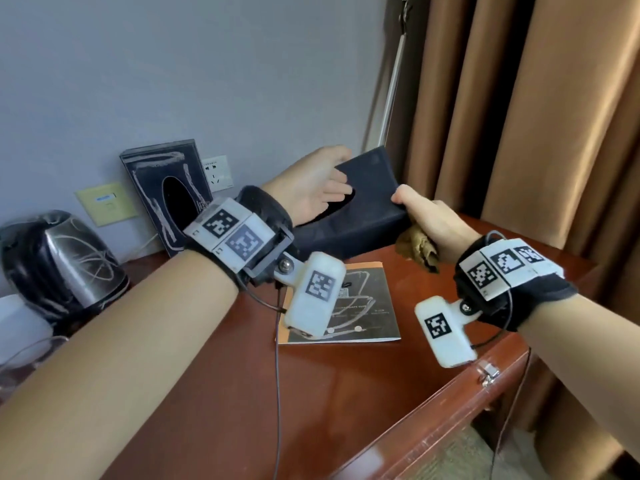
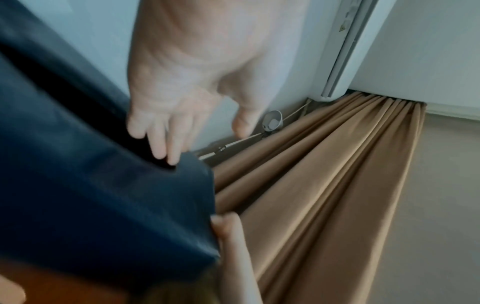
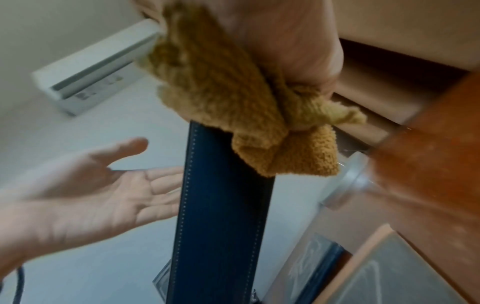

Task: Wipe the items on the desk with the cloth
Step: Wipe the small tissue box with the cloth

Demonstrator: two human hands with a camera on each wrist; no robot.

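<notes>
A dark blue tissue box (image 1: 367,216) is tilted up over the back of the desk. My right hand (image 1: 427,218) grips its right end, thumb on the top edge, with the mustard cloth (image 1: 419,249) bunched between fingers and box. In the right wrist view the cloth (image 3: 228,98) hangs over the box's stitched side (image 3: 221,216). My left hand (image 1: 329,183) is open, its straight fingers touching the box top at the oval slot. The left wrist view shows that hand (image 2: 182,98) with its fingertips (image 2: 166,152) on the box (image 2: 103,195).
A second dark tissue box cover (image 1: 166,195) with white scribbles leans on the wall, beside a scribbled kettle (image 1: 59,265). A booklet (image 1: 363,306) lies on the red-brown desk (image 1: 225,410). Tan curtains (image 1: 519,98) hang close behind the box. The desk's front-right edge (image 1: 467,393) is near.
</notes>
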